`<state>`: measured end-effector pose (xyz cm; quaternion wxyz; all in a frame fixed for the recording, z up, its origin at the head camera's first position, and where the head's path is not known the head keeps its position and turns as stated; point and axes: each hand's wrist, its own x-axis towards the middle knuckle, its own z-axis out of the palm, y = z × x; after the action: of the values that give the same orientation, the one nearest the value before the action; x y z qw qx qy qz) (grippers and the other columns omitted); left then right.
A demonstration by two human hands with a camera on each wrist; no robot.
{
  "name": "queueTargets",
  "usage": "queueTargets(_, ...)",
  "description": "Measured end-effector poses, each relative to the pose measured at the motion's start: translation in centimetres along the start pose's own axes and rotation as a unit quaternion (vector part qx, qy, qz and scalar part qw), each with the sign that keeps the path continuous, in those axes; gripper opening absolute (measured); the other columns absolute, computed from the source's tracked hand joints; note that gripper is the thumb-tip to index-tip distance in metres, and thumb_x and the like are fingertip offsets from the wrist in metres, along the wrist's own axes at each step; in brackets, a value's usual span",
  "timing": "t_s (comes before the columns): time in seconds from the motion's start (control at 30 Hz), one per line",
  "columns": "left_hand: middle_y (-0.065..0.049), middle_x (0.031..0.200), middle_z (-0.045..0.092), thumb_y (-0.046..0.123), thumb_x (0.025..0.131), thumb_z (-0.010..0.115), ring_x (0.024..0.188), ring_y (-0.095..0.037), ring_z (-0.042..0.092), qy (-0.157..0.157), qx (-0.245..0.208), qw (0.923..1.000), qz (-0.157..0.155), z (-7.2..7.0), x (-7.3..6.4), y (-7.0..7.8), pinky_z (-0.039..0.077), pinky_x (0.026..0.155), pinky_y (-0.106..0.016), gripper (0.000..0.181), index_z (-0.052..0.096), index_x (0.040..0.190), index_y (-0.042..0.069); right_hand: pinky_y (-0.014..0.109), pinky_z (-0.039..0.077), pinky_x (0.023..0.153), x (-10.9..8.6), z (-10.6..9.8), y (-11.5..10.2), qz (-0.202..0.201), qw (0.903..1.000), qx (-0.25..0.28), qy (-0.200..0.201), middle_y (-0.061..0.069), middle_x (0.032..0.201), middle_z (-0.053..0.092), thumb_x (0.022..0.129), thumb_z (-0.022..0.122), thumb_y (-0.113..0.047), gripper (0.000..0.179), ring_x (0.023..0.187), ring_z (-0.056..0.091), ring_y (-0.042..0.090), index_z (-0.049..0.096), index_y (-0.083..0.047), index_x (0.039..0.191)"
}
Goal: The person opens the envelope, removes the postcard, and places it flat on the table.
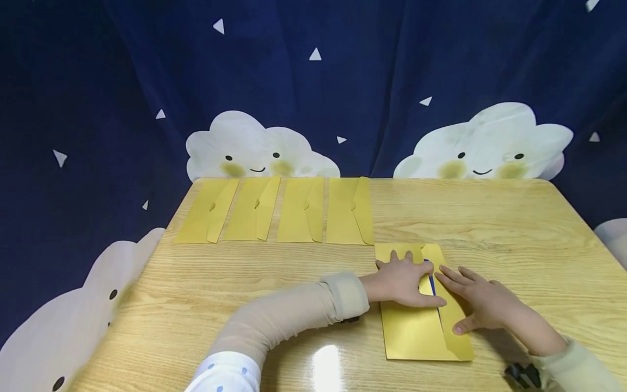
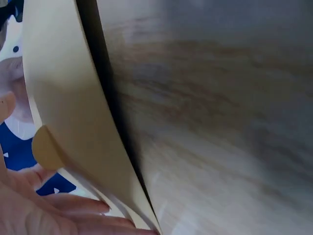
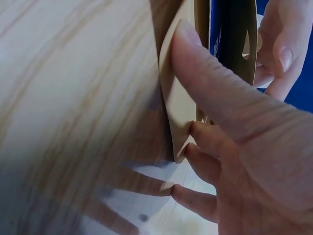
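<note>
A yellow envelope point(image 1: 411, 335) lies on the table with its long flap point(image 1: 458, 326) folded out to the right. Along its opening shows a narrow strip of something blue point(image 1: 432, 284), mostly hidden inside. My left hand point(image 1: 404, 280) rests on the envelope's body with fingers spread, its thumb reaching toward the flap. On the flap, my right hand point(image 1: 482, 299) presses with fingers extended; in the right wrist view its thumb point(image 3: 188, 41) lies against the flap point(image 3: 178, 105). The left wrist view shows the left hand point(image 2: 44, 210) beside the envelope's edge and a rounded tab point(image 2: 46, 149).
Several yellow envelopes stand out in a row along the table's far left side, including one at the row's right end point(image 1: 343, 218). The wooden table point(image 1: 529, 228) meets a dark blue curtain point(image 1: 362, 71) with printed clouds behind it.
</note>
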<state>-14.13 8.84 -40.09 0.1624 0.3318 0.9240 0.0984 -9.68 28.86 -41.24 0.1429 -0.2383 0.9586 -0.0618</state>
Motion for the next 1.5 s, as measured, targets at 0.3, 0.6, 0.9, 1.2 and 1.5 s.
queueTargets(0.3,-0.004,0.11,0.054,0.06,0.076,0.057,0.111,-0.042,0.047,0.031,0.013,0.9994,-0.012,0.3,0.3,0.8,0.045,0.071,-0.057,0.04,0.047,0.1,0.029,0.069,0.035,0.074,0.0,0.0,0.1,-0.003,1.0,0.002,0.004,0.012,0.142,0.034,0.051,0.061,-0.072,0.111,0.123,0.03,0.047,0.035,-0.012,0.141)
queueTargets(0.6,0.005,0.08,0.043,0.054,0.076,0.059,0.072,-0.017,0.046,0.054,-0.021,0.9983,0.002,0.3,0.3,0.3,0.043,0.053,-0.039,0.034,0.042,0.09,0.029,0.069,0.035,0.075,0.1,-0.2,0.2,-0.006,1.0,0.001,-0.002,0.013,0.143,0.033,0.053,0.06,-0.072,0.111,0.124,0.029,0.047,0.035,-0.011,0.141)
queueTargets(0.9,0.006,0.084,0.045,0.053,0.077,0.058,0.082,-0.019,0.05,0.068,-0.041,0.9968,0.009,0.4,0.0,-0.1,0.045,0.059,-0.042,0.033,0.042,0.092,0.029,0.068,0.035,0.075,0.1,-0.3,0.0,-0.011,0.9999,0.004,0.004,0.014,0.142,0.033,0.053,0.06,-0.071,0.111,0.123,0.029,0.047,0.03,-0.014,0.143)
queueTargets(1.2,0.007,0.086,0.046,0.051,0.077,0.058,0.076,-0.015,0.045,0.069,-0.055,0.996,0.014,0.2,0.0,-0.2,0.045,0.063,-0.046,0.031,0.043,0.092,0.029,0.063,0.041,0.07,0.0,0.0,0.4,-0.042,0.9981,0.003,0.044,0.016,0.14,0.037,0.056,0.06,-0.07,0.109,0.119,0.033,0.052,0.014,-0.032,0.147)
queueTargets(1.5,0.007,0.082,0.044,0.051,0.078,0.058,0.076,-0.016,0.046,0.067,-0.057,0.9961,0.007,0.3,0.1,-0.1,0.045,0.064,-0.048,0.029,0.042,0.087,0.029,0.058,0.045,0.069,0.0,0.1,0.4,-0.062,0.9976,-0.013,0.027,0.019,0.14,0.035,0.059,0.053,-0.072,0.092,0.118,0.033,0.054,0.038,-0.032,0.139)
